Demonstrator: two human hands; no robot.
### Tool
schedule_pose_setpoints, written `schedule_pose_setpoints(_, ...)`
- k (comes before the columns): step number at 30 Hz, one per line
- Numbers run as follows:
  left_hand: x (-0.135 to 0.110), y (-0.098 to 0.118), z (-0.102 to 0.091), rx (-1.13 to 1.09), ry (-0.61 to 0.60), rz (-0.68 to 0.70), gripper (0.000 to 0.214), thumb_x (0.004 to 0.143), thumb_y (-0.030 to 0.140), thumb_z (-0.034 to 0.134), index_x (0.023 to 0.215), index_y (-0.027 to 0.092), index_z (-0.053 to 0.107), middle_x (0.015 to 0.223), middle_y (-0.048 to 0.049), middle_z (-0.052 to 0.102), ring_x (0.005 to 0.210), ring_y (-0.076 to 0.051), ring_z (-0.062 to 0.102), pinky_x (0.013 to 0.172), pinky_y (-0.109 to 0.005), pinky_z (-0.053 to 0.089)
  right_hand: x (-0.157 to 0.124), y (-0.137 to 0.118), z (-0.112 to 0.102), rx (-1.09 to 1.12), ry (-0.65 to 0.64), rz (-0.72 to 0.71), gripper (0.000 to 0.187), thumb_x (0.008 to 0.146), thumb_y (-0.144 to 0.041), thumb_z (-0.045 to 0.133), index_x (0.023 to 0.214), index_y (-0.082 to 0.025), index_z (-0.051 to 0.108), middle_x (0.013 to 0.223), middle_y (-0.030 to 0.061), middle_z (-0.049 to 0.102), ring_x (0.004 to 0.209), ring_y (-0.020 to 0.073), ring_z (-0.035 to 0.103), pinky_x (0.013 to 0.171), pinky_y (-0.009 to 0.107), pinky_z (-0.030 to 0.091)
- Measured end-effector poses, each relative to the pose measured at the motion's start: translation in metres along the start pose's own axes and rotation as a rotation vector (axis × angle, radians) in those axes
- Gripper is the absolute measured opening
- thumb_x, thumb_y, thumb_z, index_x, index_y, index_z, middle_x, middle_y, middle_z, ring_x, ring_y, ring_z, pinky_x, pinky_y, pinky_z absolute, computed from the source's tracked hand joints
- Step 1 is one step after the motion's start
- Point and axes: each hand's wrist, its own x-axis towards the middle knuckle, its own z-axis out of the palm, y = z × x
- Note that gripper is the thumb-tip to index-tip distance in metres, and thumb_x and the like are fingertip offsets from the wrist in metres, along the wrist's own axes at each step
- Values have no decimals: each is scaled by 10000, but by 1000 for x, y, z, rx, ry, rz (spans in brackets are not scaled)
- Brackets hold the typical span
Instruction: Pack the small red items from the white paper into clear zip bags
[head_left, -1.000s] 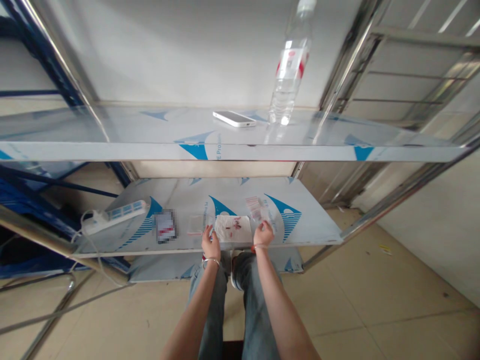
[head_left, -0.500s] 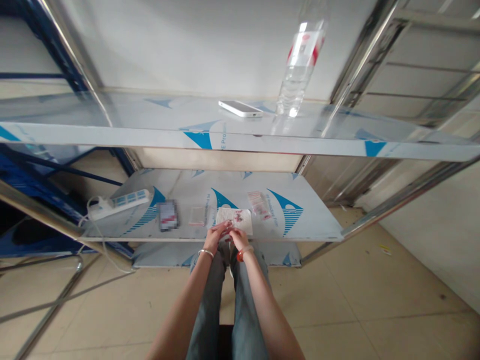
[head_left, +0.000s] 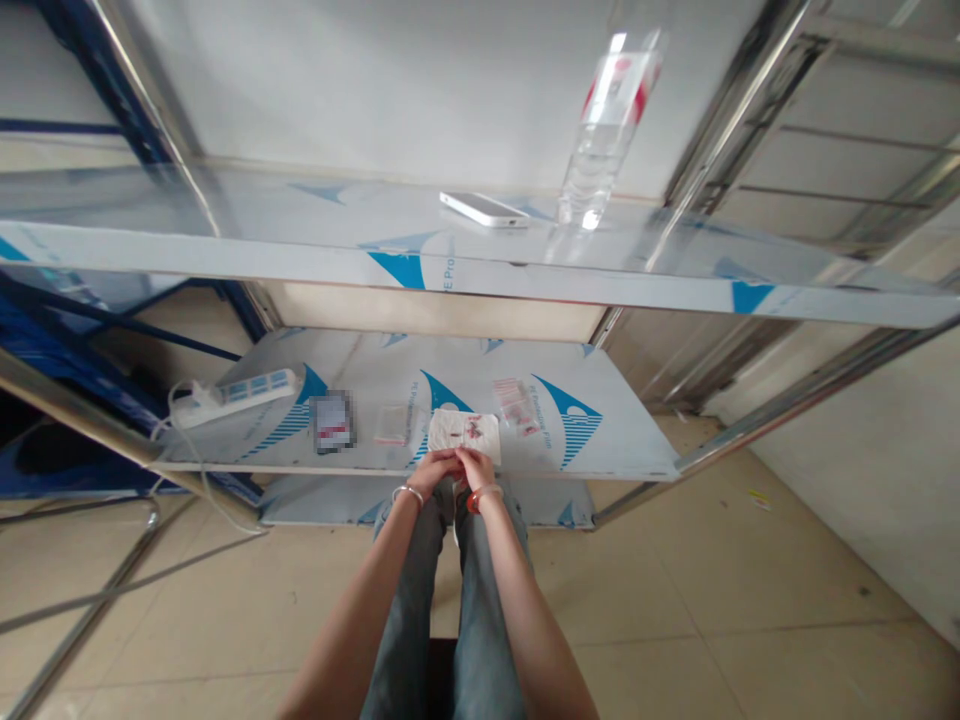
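Head view: down onto a film-covered lower shelf (head_left: 634, 425) with blue printed triangles, and, close to the middle of its front edge, left hand (head_left: 433, 471) and right hand (head_left: 475, 468) brought together, fingertips meeting or nearly so. Fingers bent inward on both hands; impossible to tell how far open, or whether with something small pinched between the fingertips. Just beyond the knuckles, a white pad (head_left: 441, 432) flat on the shelf by the front edge, slightly right of its middle, near border partly hidden behind the hands. On the pad, small dark red pieces (head_left: 472, 431), too small to name. Left of the pad, well apart from the hands, a clear flat bag (head_left: 391, 425); farther toward the left end, a pixelated packet (head_left: 332, 421), then a white power strip (head_left: 251, 394) with a cable near the left rear corner. Right of the pad and a little farther back, a clear bag with red markings (head_left: 517, 406). Silver bracelet (head_left: 408, 492) on the left wrist, red bracelet (head_left: 472, 502) on the right. On the upper shelf (head_left: 300, 248), toward the rear edge, a white-edged phone (head_left: 484, 209) lying flat and, to its right, an upright clear bottle (head_left: 609, 125) with a red-and-white label.
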Motion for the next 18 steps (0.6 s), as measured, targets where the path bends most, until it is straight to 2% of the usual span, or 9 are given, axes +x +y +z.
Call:
schedule_pose_setpoints(3,2,-1,-4,-67,-108,-43,299,570,258,704,838,126,733,879,-111,722,776,-192,648,760,-306,493,0,-1,-4,49,-55,105,165,686,-271,543,717,-136,631,645,30,652,582,147,582,507,233,447)
schedule_pose_setpoints(7,4,-3,-11,-86,10,-28,331,590,315,713,865,131,730,977,-131,706,872,-214,644,768,-303,483,-1,-1,-9,85,-124,186,179,699,-257,533,775,-123,625,644,36,646,485,135,570,387,204,391)
schedule_pose_setpoints(9,3,-4,-13,-43,76,-5,290,586,336,720,796,136,721,884,-109,713,800,-196,643,707,-283,478,-2,-2,-11,106,-146,212,180,706,-252,541,791,-117,623,639,33,639,468,123,562,374,194,382)
schedule_pose_setpoints(11,3,-5,-14,-3,90,10,257,567,343,737,715,139,687,719,-65,685,666,-154,613,625,-251,452,-2,-4,-13,122,-153,235,166,715,-246,540,784,-114,613,589,19,613,443,114,544,364,187,370)
schedule_pose_setpoints(15,4,-6,-16,50,-49,-19,310,556,404,757,644,147,609,561,4,574,509,-93,508,505,-209,365,-2,-7,-13,140,-158,263,135,730,-236,527,755,-122,594,506,-7,574,406,95,508,354,168,339)
schedule_pose_setpoints(18,8,-9,-17,55,-157,-51,367,555,459,755,610,145,573,547,12,549,510,-86,486,514,-213,354,-3,-8,-11,146,-196,293,123,723,-244,538,711,-132,585,489,-9,571,392,91,503,352,162,327)
